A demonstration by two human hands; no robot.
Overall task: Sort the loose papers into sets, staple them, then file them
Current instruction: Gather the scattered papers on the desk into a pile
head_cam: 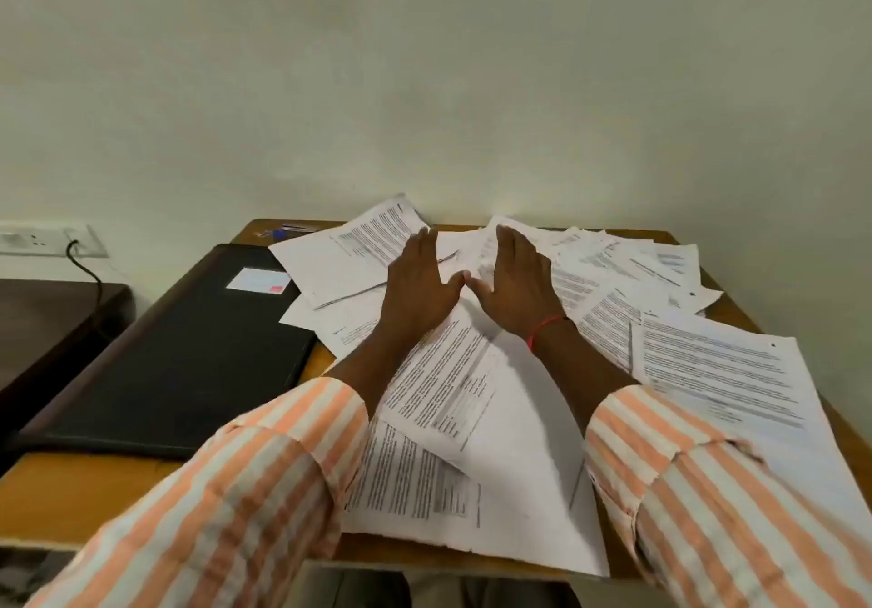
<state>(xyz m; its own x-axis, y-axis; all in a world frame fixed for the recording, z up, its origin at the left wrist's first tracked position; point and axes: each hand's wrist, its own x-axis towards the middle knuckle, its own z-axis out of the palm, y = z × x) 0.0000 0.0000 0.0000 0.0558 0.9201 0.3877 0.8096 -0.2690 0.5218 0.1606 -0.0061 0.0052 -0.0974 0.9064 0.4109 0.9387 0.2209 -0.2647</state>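
Left grip (pixel 417 291), right grip (pixel 516 288) on papers (pixel 708 371), maybe folder (pixel 188 362)

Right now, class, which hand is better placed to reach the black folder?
Left. The left hand is nearer the black folder, which lies to its left; the right hand would likely cross over it.

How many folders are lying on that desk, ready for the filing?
1. A black folder lies on the left side of the desk, with the scattered papers overlapping its right edge. More could be hidden under the paper pile.
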